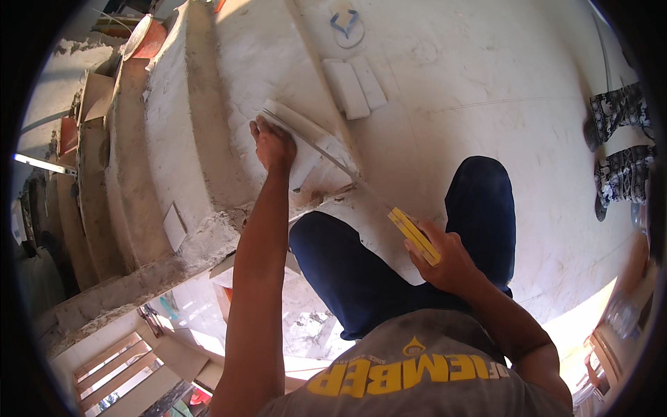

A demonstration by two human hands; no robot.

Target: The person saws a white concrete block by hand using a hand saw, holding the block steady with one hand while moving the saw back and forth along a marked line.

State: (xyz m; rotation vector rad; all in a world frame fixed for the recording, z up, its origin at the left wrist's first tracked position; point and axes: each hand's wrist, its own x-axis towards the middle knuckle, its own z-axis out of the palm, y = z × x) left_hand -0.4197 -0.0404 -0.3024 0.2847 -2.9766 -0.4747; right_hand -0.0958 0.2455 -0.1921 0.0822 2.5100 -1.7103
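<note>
My right hand (448, 255) grips the yellow handle of a hand saw (411, 234). Its thin blade runs up and to the left, along a pale, narrow board (305, 122) lying on a plastered step. My left hand (273, 143) presses down near the board's far end, fingertips close to the blade's tip. Exactly what lies under its fingers is hidden. Another flat light piece (307, 169) appears to lie beneath the blade, near the step's edge.
Rough steps (172, 130) descend at the left, with a small white tile (175, 228) on one and a reddish bucket (146, 37) above. Two white blocks (346, 88) and a flip-flop (347, 26) lie on the floor ahead. Patterned cloth (625, 172) is at the right.
</note>
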